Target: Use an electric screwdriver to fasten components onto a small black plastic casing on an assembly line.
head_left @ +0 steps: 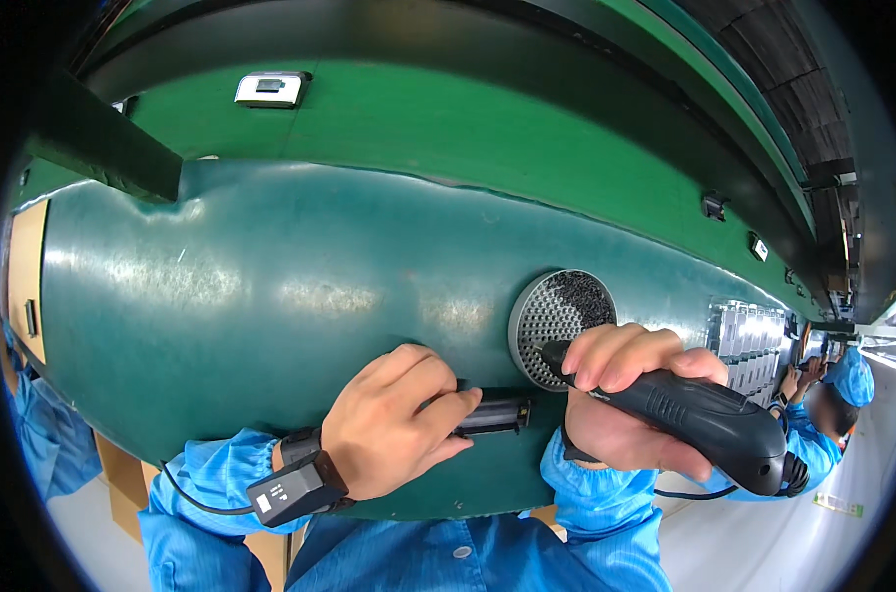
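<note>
My right hand point(611, 429) is wrapped round a black electric screwdriver point(709, 419), whose cord leaves from its back end. The screwdriver's front end points left over a round grey screw dish point(517, 343) with a dimpled surface. Small dark screws point(581, 296) lie heaped on the dish's far right side. In front of me, my left hand point(394, 424) is closed on a narrow black rectangular part point(497, 416), resting at the near side of the green table. My fingers cover the left end of that part.
Beyond the green table point(241, 326) runs a brighter green belt point(399, 118) carrying a white device with a black centre point(270, 90) and a small black part point(714, 205). Clear plastic trays point(749, 340) stand at right, near a co-worker in blue point(813, 434). A dark post point(108, 138) rises at far left.
</note>
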Demonstrator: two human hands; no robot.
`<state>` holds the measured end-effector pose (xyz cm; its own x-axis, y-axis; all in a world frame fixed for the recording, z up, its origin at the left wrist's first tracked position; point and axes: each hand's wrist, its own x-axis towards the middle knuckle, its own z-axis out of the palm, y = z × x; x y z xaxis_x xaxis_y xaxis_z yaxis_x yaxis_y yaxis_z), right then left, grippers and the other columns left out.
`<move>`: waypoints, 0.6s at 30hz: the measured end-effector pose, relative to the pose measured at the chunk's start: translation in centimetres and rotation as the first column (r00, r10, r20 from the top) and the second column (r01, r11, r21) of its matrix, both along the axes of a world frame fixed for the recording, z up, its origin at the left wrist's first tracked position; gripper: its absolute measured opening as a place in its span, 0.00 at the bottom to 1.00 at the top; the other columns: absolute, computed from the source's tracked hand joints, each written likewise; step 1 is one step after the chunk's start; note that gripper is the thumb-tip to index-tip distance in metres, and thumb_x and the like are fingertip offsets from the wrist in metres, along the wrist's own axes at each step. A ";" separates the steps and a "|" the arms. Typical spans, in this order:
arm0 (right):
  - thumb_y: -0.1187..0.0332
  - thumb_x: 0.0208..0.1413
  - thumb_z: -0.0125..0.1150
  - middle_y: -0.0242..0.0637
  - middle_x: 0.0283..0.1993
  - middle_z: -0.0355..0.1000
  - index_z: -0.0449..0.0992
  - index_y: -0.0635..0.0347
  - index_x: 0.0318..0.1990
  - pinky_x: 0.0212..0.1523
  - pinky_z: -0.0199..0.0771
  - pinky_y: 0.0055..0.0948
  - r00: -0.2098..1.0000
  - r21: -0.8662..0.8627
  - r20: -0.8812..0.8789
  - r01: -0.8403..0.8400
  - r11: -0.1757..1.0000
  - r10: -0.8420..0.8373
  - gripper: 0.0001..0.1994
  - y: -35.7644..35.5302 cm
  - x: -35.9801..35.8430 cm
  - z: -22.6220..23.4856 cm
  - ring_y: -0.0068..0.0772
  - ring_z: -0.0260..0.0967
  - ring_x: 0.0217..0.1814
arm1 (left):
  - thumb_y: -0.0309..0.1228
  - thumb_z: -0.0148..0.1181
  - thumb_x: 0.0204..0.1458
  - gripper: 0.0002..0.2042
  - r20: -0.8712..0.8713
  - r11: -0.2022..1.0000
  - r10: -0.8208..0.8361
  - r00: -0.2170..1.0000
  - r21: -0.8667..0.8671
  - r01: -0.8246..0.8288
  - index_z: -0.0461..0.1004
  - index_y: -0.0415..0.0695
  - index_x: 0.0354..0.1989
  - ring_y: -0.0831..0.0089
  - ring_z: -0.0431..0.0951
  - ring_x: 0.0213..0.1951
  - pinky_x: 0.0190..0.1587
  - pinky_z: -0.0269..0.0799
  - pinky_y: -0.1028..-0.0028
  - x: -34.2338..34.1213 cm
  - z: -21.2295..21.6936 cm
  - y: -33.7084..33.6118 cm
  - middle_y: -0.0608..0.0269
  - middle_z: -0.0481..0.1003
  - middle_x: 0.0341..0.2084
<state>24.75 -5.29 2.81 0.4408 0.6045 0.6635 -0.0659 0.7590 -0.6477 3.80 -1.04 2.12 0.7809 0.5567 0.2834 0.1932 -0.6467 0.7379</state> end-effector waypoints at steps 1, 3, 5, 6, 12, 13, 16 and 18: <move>0.27 0.55 0.54 0.46 0.29 0.70 0.61 0.61 0.54 0.21 0.74 0.38 1.000 0.003 0.009 -0.001 1.000 0.001 0.41 0.0 0.0 0.1 0.40 0.70 0.22 | 0.31 0.79 0.26 0.25 0.001 1.000 0.001 1.000 0.008 -0.001 0.81 0.40 0.40 0.58 0.75 0.40 0.42 0.77 0.63 0.0 0.0 0.0 0.60 0.71 0.34; 0.28 0.55 0.55 0.47 0.29 0.71 0.61 0.62 0.53 0.21 0.74 0.38 1.000 0.008 0.017 -0.002 1.000 0.002 0.41 0.1 -0.2 0.3 0.40 0.70 0.22 | 0.31 0.79 0.26 0.25 -0.002 1.000 0.002 1.000 0.011 -0.002 0.81 0.40 0.40 0.58 0.75 0.40 0.42 0.77 0.63 -0.1 0.2 -0.2 0.59 0.71 0.34; 0.29 0.55 0.56 0.47 0.29 0.71 0.62 0.61 0.53 0.21 0.74 0.38 1.000 0.006 0.018 -0.005 1.000 0.005 0.41 0.1 -0.4 0.4 0.40 0.69 0.22 | 0.31 0.79 0.26 0.25 -0.005 1.000 0.004 1.000 0.015 -0.004 0.81 0.40 0.40 0.58 0.75 0.40 0.42 0.77 0.63 -0.3 0.4 -0.3 0.59 0.71 0.34; 0.29 0.55 0.56 0.47 0.29 0.71 0.62 0.61 0.53 0.21 0.74 0.38 1.000 0.004 0.016 -0.014 1.000 0.014 0.41 0.1 -0.5 0.4 0.40 0.69 0.22 | 0.31 0.79 0.26 0.25 -0.007 1.000 0.015 1.000 0.024 -0.014 0.81 0.40 0.40 0.58 0.75 0.40 0.42 0.77 0.63 -0.3 0.5 -0.4 0.59 0.71 0.34; 0.29 0.56 0.56 0.46 0.30 0.70 0.61 0.60 0.55 0.22 0.73 0.39 0.998 -0.010 0.060 -0.024 1.000 0.025 0.40 -0.5 -1.6 1.1 0.39 0.68 0.23 | 0.31 0.77 0.28 0.26 0.007 0.997 0.041 0.999 0.059 -0.041 0.80 0.39 0.42 0.58 0.75 0.41 0.42 0.77 0.62 -1.2 0.5 -1.0 0.59 0.71 0.34; 0.30 0.57 0.55 0.44 0.31 0.70 0.61 0.59 0.55 0.22 0.73 0.39 1.000 -0.018 0.004 -0.024 1.000 0.024 0.39 -0.9 -2.2 1.5 0.39 0.68 0.23 | 0.31 0.77 0.28 0.26 0.010 0.998 0.034 0.999 0.057 -0.034 0.80 0.39 0.43 0.58 0.75 0.41 0.43 0.77 0.62 -1.7 0.2 -1.0 0.59 0.71 0.34; 0.32 0.61 0.52 0.42 0.32 0.68 0.60 0.56 0.57 0.21 0.71 0.36 0.996 -0.049 -0.067 -0.059 0.997 0.055 0.36 -2.8 -4.3 2.6 0.37 0.67 0.24 | 0.32 0.76 0.29 0.27 0.029 0.998 0.014 0.999 0.067 -0.016 0.80 0.39 0.44 0.59 0.75 0.42 0.43 0.76 0.62 -3.3 -0.6 -0.8 0.60 0.71 0.35; 0.33 0.61 0.53 0.37 0.29 0.65 0.63 0.58 0.59 0.20 0.68 0.34 0.988 -0.114 -0.075 -0.140 0.984 0.132 0.36 -3.9 -6.1 2.7 0.32 0.62 0.22 | 0.32 0.76 0.30 0.26 0.034 0.997 0.035 0.999 0.071 -0.037 0.80 0.39 0.44 0.59 0.75 0.43 0.43 0.76 0.63 -4.0 -1.6 -1.3 0.60 0.71 0.35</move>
<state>18.61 -9.23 5.51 0.3905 0.7344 0.5552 -0.2096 0.6581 -0.7231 -0.20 -2.31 0.56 0.7504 0.5615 0.3487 0.1934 -0.6910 0.6965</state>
